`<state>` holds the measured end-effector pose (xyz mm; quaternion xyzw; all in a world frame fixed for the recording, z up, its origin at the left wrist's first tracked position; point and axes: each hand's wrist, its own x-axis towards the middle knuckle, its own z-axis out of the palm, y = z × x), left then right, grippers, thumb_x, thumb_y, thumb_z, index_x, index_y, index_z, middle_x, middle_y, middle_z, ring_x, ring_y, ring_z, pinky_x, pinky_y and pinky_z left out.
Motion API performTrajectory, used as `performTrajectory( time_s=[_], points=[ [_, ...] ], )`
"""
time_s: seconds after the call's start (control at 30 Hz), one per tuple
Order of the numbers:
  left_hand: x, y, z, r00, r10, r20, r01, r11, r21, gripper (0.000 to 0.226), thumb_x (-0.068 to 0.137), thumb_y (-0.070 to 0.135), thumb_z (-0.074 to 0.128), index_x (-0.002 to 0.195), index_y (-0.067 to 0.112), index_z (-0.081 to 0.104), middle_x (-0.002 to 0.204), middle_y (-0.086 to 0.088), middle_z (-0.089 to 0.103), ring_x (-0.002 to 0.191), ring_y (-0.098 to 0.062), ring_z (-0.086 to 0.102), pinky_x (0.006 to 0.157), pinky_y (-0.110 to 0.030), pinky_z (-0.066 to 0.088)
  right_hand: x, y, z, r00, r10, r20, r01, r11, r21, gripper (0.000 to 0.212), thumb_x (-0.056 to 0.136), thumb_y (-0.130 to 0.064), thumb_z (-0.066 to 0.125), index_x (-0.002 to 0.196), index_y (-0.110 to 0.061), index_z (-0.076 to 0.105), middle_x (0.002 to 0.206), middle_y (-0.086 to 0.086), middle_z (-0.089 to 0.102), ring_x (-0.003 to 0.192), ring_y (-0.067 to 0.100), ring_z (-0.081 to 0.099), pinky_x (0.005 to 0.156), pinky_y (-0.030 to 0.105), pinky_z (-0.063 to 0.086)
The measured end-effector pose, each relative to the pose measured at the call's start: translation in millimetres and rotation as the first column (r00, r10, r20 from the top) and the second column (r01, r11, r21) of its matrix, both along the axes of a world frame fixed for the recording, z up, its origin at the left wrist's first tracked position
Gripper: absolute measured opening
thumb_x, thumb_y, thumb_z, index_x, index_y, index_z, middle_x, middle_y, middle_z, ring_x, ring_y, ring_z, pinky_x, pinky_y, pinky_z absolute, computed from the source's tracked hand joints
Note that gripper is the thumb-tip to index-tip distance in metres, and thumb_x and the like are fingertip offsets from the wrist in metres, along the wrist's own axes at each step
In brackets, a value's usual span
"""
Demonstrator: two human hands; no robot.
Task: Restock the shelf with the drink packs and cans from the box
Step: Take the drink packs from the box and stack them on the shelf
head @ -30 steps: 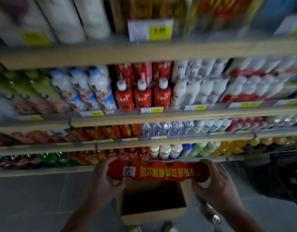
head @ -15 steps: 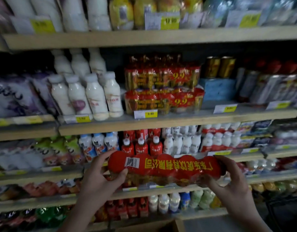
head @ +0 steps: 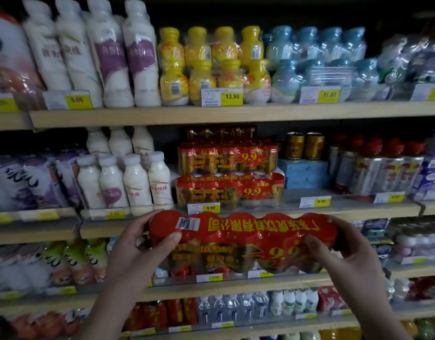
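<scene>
I hold a red shrink-wrapped drink pack (head: 243, 238) with yellow lettering and a barcode sticker, level, in front of the shelf edge. My left hand (head: 148, 244) grips its left end, thumb on top. My right hand (head: 344, 249) grips its right end. Just above and behind it, two matching red packs (head: 230, 176) marked 9.9 are stacked on the middle shelf (head: 346, 209), with another dark pack on top. The box is out of view.
White bottles (head: 124, 180) stand left of the red stack. A blue block (head: 303, 173) with two gold cans (head: 304, 146) sits to its right. Yellow and blue bottle packs fill the upper shelf (head: 211, 114). More drinks line the lower shelves.
Both hands have raised the red pack from above the cardboard box up to the middle shelf's front edge. The view has tilted up, and the box has left the frame.
</scene>
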<state>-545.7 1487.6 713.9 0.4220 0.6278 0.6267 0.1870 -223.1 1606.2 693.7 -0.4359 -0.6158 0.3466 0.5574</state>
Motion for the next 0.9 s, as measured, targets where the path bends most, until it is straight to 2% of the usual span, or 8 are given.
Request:
performTrajectory(
  time_s=[0.07,0.13,0.33,0.4,0.53,0.7,0.8,0.9],
  points=[
    [3,4,8,1.000,0.019,-0.013,-0.019,1.000,0.023,0.057,0.059,0.064,0.083,0.112,0.056,0.064,0.116,0.022,0.069,0.112,-0.006,0.063,0.098,-0.045,0.052,2,5,10,1.000,0.012,-0.008,-0.012,1.000,0.016,0.046,0.067,-0.047,0.081,0.110,-0.041,0.066,0.094,-0.016,0.075,0.087,-0.001,0.070,0.075,0.026,0.053],
    [5,9,14,0.999,0.030,-0.015,-0.029,0.998,0.053,0.058,0.059,0.064,0.083,0.113,0.055,0.065,0.114,0.022,0.070,0.112,-0.007,0.064,0.098,-0.045,0.053,3,10,17,1.000,0.014,0.002,-0.014,1.000,0.025,0.048,0.066,-0.053,0.080,0.111,-0.041,0.065,0.093,-0.011,0.075,0.087,0.003,0.070,0.074,0.028,0.055],
    [4,19,37,0.999,-0.010,-0.047,0.015,0.994,0.105,0.043,0.073,0.046,0.082,0.113,0.049,0.067,0.113,0.017,0.072,0.106,-0.005,0.068,0.093,-0.043,0.056,-2,26,34,0.999,0.006,0.037,-0.008,0.997,0.077,0.045,0.067,-0.061,0.078,0.107,-0.043,0.064,0.095,-0.026,0.072,0.086,0.009,0.072,0.076,0.038,0.061],
    [0,22,41,0.999,-0.020,-0.042,0.024,0.993,0.117,0.040,0.072,0.044,0.082,0.110,0.049,0.069,0.111,0.017,0.073,0.103,-0.002,0.068,0.091,-0.039,0.056,-5,29,39,0.999,0.002,0.033,-0.005,0.997,0.079,0.046,0.068,-0.062,0.079,0.107,-0.043,0.064,0.094,-0.024,0.073,0.081,0.007,0.072,0.076,0.041,0.062],
    [-16,31,46,0.998,-0.042,-0.036,0.046,0.994,0.103,0.038,0.072,0.042,0.083,0.105,0.054,0.068,0.110,0.020,0.073,0.101,0.002,0.068,0.090,-0.037,0.057,-16,34,46,0.999,-0.026,0.026,0.024,0.997,0.078,0.053,0.067,-0.064,0.080,0.114,-0.041,0.066,0.092,-0.015,0.074,0.085,0.013,0.074,0.078,0.048,0.063],
    [-40,46,55,0.997,-0.078,-0.007,0.078,0.992,0.104,0.038,0.069,0.044,0.083,0.102,0.053,0.069,0.106,0.022,0.073,0.098,0.001,0.070,0.088,-0.040,0.058,-37,41,58,0.997,-0.074,0.030,0.071,0.993,0.099,0.069,0.061,-0.077,0.078,0.117,-0.038,0.066,0.096,-0.014,0.076,0.084,0.008,0.074,0.076,0.042,0.063],
    [-50,57,59,0.996,-0.094,-0.011,0.094,0.989,0.111,0.033,0.071,0.040,0.083,0.096,0.056,0.068,0.102,0.028,0.071,0.094,0.008,0.067,0.086,-0.032,0.056,-47,48,64,0.996,-0.081,0.026,0.079,0.993,0.087,0.061,0.066,-0.070,0.079,0.116,-0.038,0.067,0.096,-0.011,0.076,0.087,0.010,0.074,0.078,0.042,0.063],
    [-55,68,64,0.996,-0.081,-0.031,0.084,0.990,0.112,0.031,0.073,0.039,0.082,0.100,0.049,0.068,0.097,0.036,0.069,0.092,0.014,0.065,0.083,-0.023,0.053,-53,58,71,0.997,-0.068,0.030,0.065,0.994,0.082,0.057,0.069,-0.060,0.078,0.118,-0.034,0.066,0.095,-0.019,0.075,0.082,0.002,0.073,0.076,0.037,0.061]
  ],
)
